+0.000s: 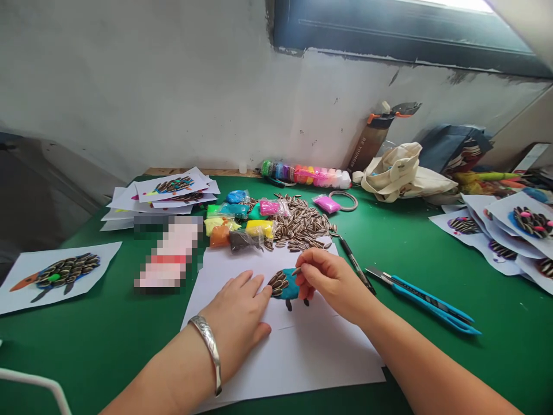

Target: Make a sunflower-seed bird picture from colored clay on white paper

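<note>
My left hand lies flat on a white sheet of paper, fingers stretched out beside a blue clay shape. Striped sunflower seeds cover the left part of that shape, and small dark clay feet show below it. Above its right side my right hand pinches a single sunflower seed between thumb and forefinger. The right end of the clay is hidden behind this hand. Just beyond the paper spreads a heap of loose sunflower seeds.
Bagged coloured clay sits left of the seed heap. A black pen and a blue utility knife, blade exposed, lie to the right. Finished seed pictures lie at left and right. A bottle stands by the wall.
</note>
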The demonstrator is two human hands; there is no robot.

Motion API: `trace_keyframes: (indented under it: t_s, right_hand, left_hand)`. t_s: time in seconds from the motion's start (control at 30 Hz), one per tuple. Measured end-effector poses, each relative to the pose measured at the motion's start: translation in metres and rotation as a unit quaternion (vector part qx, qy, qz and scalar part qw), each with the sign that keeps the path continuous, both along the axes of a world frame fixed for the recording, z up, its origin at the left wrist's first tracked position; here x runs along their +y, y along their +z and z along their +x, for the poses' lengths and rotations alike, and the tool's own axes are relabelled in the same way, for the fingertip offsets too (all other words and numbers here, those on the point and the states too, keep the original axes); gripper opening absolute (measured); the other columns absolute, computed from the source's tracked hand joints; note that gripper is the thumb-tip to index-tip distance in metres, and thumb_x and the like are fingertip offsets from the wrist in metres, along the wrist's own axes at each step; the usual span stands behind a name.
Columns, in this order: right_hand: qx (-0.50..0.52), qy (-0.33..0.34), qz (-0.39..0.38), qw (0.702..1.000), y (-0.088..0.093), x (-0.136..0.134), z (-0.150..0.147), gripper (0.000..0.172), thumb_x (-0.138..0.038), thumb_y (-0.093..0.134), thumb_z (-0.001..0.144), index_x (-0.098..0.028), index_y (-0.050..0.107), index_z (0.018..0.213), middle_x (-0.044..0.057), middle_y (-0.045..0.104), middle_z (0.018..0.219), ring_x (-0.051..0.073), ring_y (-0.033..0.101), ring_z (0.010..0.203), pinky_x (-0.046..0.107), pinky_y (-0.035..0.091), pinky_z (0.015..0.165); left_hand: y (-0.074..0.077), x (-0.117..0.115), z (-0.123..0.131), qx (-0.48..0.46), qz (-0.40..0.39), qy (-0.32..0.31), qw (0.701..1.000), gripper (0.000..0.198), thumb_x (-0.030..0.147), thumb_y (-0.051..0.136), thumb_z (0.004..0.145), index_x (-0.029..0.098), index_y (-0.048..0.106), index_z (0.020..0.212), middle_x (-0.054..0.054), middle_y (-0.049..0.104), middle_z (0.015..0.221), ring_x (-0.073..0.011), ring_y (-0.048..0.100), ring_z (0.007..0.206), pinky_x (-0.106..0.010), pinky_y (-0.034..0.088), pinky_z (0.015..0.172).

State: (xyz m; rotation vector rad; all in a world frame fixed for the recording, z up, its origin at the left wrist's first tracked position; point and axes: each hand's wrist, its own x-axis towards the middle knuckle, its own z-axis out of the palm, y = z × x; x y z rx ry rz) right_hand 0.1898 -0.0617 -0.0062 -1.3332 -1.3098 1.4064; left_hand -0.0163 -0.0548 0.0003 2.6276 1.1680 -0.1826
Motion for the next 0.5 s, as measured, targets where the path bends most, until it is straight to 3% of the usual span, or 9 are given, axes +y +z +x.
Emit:
trace_keyframes:
  t_s: [0.23, 0.5]
  right_hand:
    - [-0.097, 0.056, 0.028, 0.993, -0.008, 0.001, 0.015, 0.012, -0.014, 0.046, 0.08, -0.021, 0.056, 0.083, -0.005, 0.058, 0.063, 0.011, 0.057, 0.058, 0.022, 0.041, 0.053]
    - [-0.232, 0.112, 0.118, 0.959, -0.005, -0.004, 0.009, 0.018, -0.012, 0.051, 0.084, -0.023, 0.064, 0.086, -0.006, 0.057, 0.066, 0.008, 0.048, 0.06, 0.019, 0.034, 0.054]
  left_hand:
    - [-0.001, 0.0, 0.0, -0.002, 0.009, -0.004, 1.0, 0.045, 0.023, 0.064, 0.078, 0.016, 0.057, 0.122, -0.014, 0.055, 0.13, -0.0348, 0.042, 0.126, -0.05, 0.039, 0.104]
    - [-0.002, -0.001, -0.003, -0.014, 0.007, 0.001, 1.0, 0.046, 0.021, 0.064, 0.077, 0.017, 0.057, 0.123, -0.014, 0.054, 0.132, -0.0363, 0.041, 0.127, -0.052, 0.039, 0.103]
